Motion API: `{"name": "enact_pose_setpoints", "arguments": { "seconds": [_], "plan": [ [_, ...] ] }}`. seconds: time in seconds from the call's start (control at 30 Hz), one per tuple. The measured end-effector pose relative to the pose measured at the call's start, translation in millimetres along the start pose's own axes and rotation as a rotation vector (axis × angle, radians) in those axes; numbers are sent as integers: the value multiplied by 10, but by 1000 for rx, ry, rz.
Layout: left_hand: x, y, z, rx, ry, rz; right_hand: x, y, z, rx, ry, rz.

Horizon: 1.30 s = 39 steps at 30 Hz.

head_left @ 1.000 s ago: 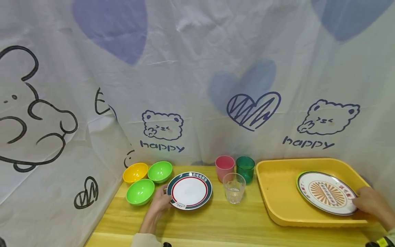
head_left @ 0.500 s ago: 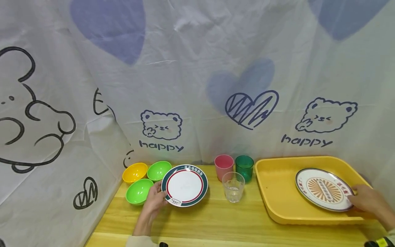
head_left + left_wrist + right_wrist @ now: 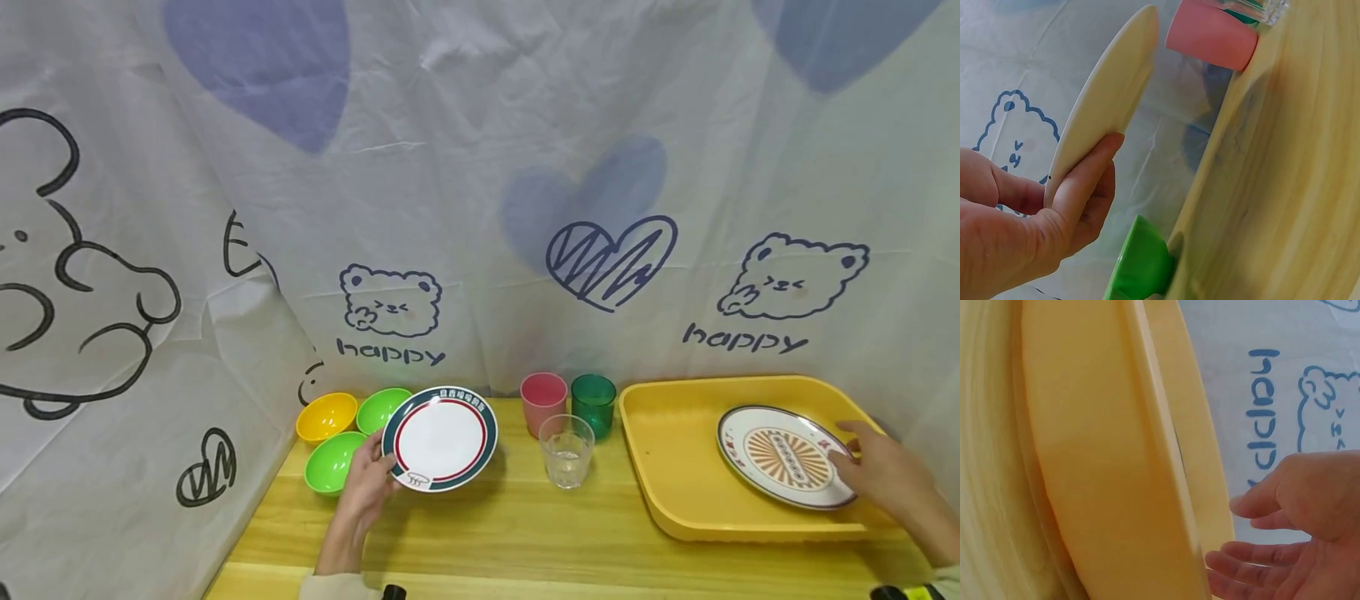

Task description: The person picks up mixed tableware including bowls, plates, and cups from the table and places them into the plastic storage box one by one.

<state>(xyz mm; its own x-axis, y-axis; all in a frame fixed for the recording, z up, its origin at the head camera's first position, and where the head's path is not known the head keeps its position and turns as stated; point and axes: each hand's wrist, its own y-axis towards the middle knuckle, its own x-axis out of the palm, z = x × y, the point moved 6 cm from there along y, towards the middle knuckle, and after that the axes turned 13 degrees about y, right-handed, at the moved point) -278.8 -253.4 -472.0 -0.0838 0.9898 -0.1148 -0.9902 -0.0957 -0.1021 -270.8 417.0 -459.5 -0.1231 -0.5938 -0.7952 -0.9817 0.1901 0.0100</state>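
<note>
"White plate with the green rim (image 3: 439, 439), tilted up above the wooden table (image 3: 480, 542): left hand (image 3: 367, 481) pinches its left edge, thumb on top!"

"And the right hand (image 3: 887, 471)?"

"Fingers spread, holding nothing, by the sunburst plate (image 3: 780, 458) lying in the yellow tray (image 3: 675, 467)."

"So which step?"

"Lifting or carrying, I'd judge. Next probably calls for a firm pinch and a rightward swing, clear of the transparent tumbler (image 3: 567, 457)."

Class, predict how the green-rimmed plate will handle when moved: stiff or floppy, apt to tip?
The plate is probably stiff: it shows no sag though the left hand grips only one edge. It may tip in that grip, since its far side is unsupported.
</note>
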Motion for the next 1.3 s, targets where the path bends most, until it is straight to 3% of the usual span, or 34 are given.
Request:
{"name": "enact_pose_setpoints", "arguments": {
  "seconds": [0.4,0.63,0.77,1.0,1.3],
  "plan": [
    [-20,-48,55,26,-27,8,50,-124,-430,-227,101,160],
    [24,-28,124,39,-31,-4,153,-205,-654,-258,193,125],
    [46,-26,144,40,-25,-7,238,-255,-783,-297,212,149],
    [62,-69,136,34,-19,-17,427,-329,-913,-250,281,126],
    [113,-84,137,64,-16,-49,623,-420,-1153,-340,372,147]
  ]
}}
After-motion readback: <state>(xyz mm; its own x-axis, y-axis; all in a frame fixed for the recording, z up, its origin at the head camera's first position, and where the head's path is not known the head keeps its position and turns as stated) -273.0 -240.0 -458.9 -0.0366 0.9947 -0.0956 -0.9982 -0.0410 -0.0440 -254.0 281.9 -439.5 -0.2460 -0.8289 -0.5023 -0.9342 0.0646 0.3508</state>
